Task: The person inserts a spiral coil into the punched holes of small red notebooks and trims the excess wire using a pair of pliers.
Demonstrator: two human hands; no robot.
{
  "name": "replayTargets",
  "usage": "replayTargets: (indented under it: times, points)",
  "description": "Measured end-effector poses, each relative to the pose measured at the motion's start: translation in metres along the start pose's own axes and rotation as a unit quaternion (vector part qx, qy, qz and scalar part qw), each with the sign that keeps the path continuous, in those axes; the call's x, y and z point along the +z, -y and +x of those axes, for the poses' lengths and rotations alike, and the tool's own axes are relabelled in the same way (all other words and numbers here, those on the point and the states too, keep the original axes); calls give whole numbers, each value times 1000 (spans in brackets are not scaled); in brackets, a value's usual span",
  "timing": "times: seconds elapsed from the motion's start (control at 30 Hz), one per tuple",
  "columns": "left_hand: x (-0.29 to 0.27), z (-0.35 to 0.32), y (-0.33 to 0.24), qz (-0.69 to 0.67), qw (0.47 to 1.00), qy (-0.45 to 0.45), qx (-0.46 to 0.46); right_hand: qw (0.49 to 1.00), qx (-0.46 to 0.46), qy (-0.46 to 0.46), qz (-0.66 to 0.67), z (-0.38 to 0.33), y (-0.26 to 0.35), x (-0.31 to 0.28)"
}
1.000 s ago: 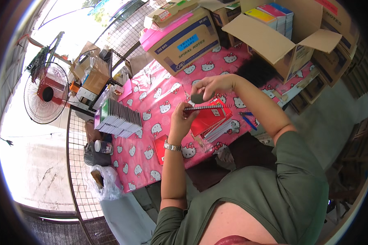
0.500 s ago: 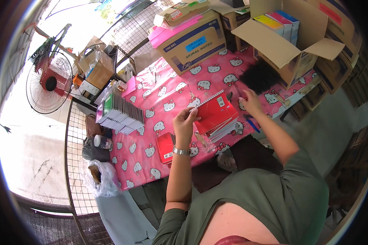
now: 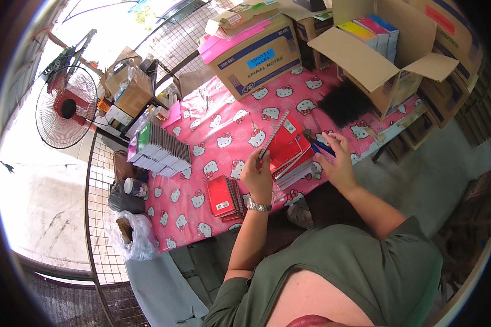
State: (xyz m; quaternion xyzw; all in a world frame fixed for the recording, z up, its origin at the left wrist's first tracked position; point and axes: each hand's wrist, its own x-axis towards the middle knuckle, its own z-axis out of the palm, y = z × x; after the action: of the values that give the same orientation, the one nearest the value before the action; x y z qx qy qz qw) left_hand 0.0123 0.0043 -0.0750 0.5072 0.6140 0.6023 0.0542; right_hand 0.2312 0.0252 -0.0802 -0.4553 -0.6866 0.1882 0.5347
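My left hand (image 3: 257, 173) is closed on the spiral-bound edge of a red notebook (image 3: 282, 143), which is tilted over a stack of notebooks (image 3: 295, 175) at the table's near edge. In my right hand (image 3: 337, 162) is a pair of blue-handled pliers (image 3: 323, 147). Its dark jaws point at the notebook's upper right corner; whether they touch it I cannot tell. Left of my left wrist lies a pile of red spiral notebooks (image 3: 221, 197). A taller stack of spiral notebooks (image 3: 161, 151) stands at the table's left side.
The table wears a pink patterned cover (image 3: 223, 139). A black bristly heap (image 3: 343, 103) lies toward the right, beside an open carton (image 3: 360, 57) of colourful notebooks. A closed carton (image 3: 256, 60) stands at the back. At left are a fan (image 3: 66, 109) and a plastic bag (image 3: 136, 240).
My right hand has taken up the blue-handled pliers and brought them to the notebook. The held notebook has turned steeper, and my left hand has shifted right and down along its bound edge.
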Motion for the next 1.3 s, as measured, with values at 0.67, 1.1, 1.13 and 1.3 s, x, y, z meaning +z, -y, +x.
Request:
replayTargets:
  times: [0.67,1.1,1.13,1.3]
  points:
    - [-2,-3,-18,42,998,40,29,967,-170,190,-1,13,48,11]
    - [-144,-17,60,-163,933,-219,-233,990,95,96,50,11,-79,-8]
    - [-166,-26,88,-104,943,-215,-231,988,77,131,19,0,-104,-4]
    - [-199,-50,141,354,911,-112,-181,961,-30,217,-169,-18,-154,19]
